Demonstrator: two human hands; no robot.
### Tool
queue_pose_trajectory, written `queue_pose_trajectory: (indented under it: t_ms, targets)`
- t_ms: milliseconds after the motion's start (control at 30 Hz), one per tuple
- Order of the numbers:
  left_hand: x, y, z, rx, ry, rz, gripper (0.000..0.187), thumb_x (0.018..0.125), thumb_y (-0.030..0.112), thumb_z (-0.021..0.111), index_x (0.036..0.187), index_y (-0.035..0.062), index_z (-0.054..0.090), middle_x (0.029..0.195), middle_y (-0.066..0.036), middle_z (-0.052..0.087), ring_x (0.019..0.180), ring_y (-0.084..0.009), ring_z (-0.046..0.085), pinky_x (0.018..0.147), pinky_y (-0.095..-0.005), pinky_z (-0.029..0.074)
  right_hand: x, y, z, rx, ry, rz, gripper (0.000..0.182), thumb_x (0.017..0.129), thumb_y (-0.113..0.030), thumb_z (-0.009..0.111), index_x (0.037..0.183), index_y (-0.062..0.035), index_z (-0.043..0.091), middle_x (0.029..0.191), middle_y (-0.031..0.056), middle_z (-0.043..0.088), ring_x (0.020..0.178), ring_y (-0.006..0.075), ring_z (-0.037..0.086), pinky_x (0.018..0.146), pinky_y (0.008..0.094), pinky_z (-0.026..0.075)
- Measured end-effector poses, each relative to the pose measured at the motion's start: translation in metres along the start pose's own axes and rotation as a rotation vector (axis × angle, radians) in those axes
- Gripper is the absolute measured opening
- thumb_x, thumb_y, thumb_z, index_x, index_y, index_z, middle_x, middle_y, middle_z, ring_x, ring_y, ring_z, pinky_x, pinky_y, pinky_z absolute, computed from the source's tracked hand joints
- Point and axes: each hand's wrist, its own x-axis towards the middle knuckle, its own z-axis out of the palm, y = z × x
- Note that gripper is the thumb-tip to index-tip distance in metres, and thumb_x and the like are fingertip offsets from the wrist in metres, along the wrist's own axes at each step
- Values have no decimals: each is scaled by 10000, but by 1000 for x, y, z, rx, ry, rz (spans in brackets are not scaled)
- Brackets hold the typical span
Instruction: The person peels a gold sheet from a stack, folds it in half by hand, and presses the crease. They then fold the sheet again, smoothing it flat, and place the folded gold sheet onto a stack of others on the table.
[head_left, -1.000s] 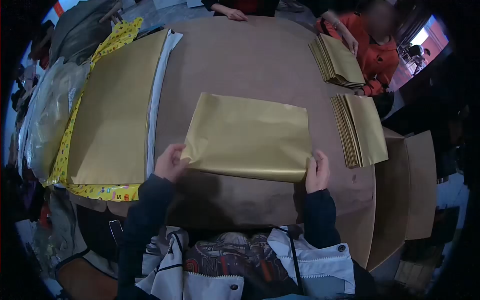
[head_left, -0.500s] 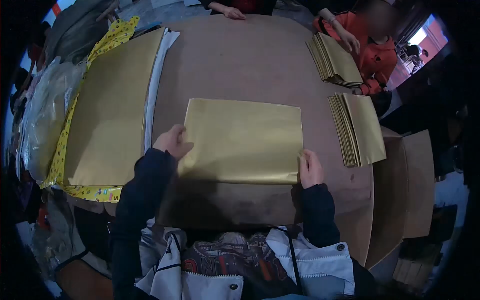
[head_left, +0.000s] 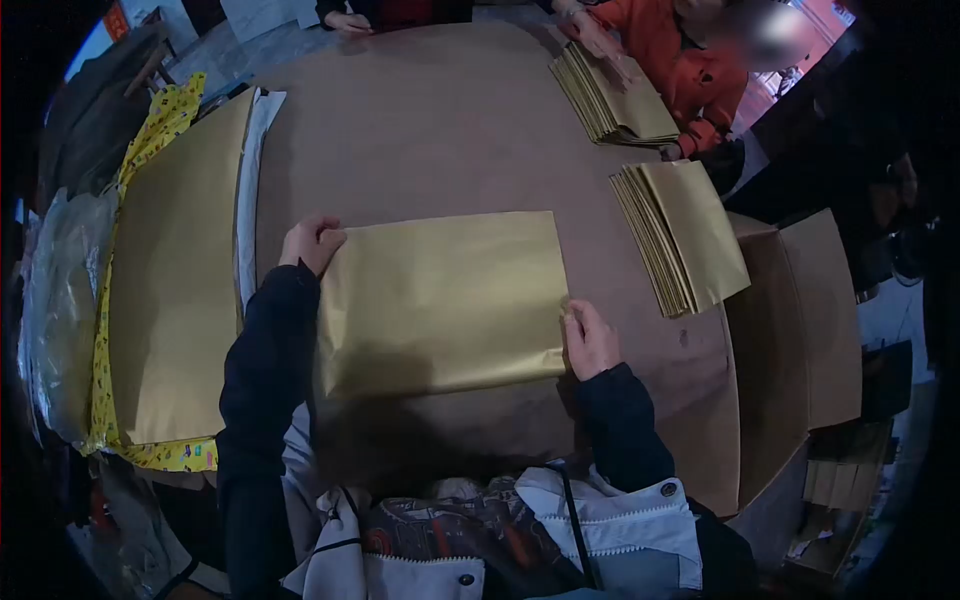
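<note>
A gold paper sheet point(head_left: 445, 300), seemingly folded, lies in front of me on the brown tabletop point(head_left: 430, 130). At its upper left corner my left hand point(head_left: 314, 243) is closed, with thumb and fingers pinching the paper. My right hand point(head_left: 593, 340) grips the right edge between thumb and fingers. To the left rests a large stack of flat gold sheets point(head_left: 185, 270) on yellow printed wrapping point(head_left: 103, 385). A bundle of folded gold paper point(head_left: 685, 235) stands to the right of the sheet.
Farther back at the right is another folded gold bundle point(head_left: 620, 95), touched by a person in a red top point(head_left: 655, 50). Another person's hand point(head_left: 349, 22) rests at the far edge. An open cardboard box point(head_left: 775, 330) adjoins the table's right side. Clear plastic point(head_left: 68, 310) lies far left.
My left hand has moved up from the sheet's left edge to its upper left corner. My right hand stays on the right edge. The sheet has tilted slightly, and the whole view has shifted.
</note>
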Motion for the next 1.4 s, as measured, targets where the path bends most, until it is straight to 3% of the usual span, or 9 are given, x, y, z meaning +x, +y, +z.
queue_pose_trajectory:
  t_ms: [100, 200, 300, 433, 600, 967, 1300, 1367, 1400]
  targets:
    - [-2, 6, -18, 32, -95, -26, 329, 810, 255, 674, 1040, 20, 666, 869, -162, 678, 803, -281, 652, 751, -348, 514, -1, -7, -3, 21, -9, 29, 232, 949, -191, 509, 1140, -67, 552, 941, 192, 658, 856, 380, 632, 732, 442, 495]
    - [2, -8, -18, -83, -150, -107, 301, 814, 226, 669, 1041, 28, 670, 865, -157, 672, 797, -270, 649, 743, -341, 512, 0, -9, -5, 18, -26, 24, 229, 948, -189, 511, 1131, -58, 555, 918, 199, 653, 829, 383, 634, 728, 437, 498]
    - [5, -18, -16, -40, -85, -6, 258, 818, 192, 658, 1017, 29, 679, 847, -162, 678, 788, -288, 657, 743, -349, 513, -1, -2, 1, 34, 52, -44, 228, 944, -189, 520, 1123, -54, 562, 888, 199, 651, 799, 382, 637, 717, 431, 502]
    - [3, -13, -12, -1, -45, -38, 208, 800, 147, 651, 959, 17, 688, 848, -185, 681, 793, -319, 663, 747, -360, 516, -2, -6, -2, 0, 13, 22, 245, 939, -205, 530, 1119, -44, 570, 880, 203, 655, 802, 382, 637, 713, 432, 503]
    - [3, -8, -15, 29, -23, -74, 247, 755, 158, 712, 965, 29, 698, 799, -160, 678, 762, -285, 665, 730, -348, 523, 0, -9, -5, -13, -17, -20, 250, 946, -200, 513, 1129, -39, 568, 925, 216, 656, 835, 389, 639, 751, 427, 507]
    - [7, -13, -15, -21, -97, -129, 231, 750, 175, 716, 936, 40, 713, 763, -149, 678, 714, -267, 662, 702, -338, 522, -3, -10, -6, 10, -30, 39, 245, 958, -188, 512, 1130, -22, 566, 990, 210, 658, 905, 355, 647, 787, 408, 512]
    - [4, -6, -17, 49, -22, 26, 202, 754, 188, 712, 897, 45, 714, 752, -140, 674, 694, -269, 659, 672, -345, 518, -2, -6, -3, 17, 6, 17, 241, 960, -194, 502, 1112, -19, 567, 929, 210, 666, 855, 373, 652, 753, 423, 519]
    - [8, -21, -9, 20, -24, -15, 189, 750, 170, 712, 896, 50, 717, 746, -141, 673, 683, -261, 658, 668, -336, 518, -2, -5, -2, 12, 11, -23, 226, 958, -190, 499, 1099, -27, 569, 916, 217, 659, 846, 385, 644, 733, 436, 512]
    - [8, -20, -10, 8, -19, -29, 186, 749, 160, 711, 894, 44, 717, 748, -143, 674, 683, -256, 660, 668, -332, 518, -3, -1, 1, 9, -5, 57, 217, 955, -193, 501, 1090, -37, 569, 902, 223, 653, 840, 392, 638, 714, 447, 503]
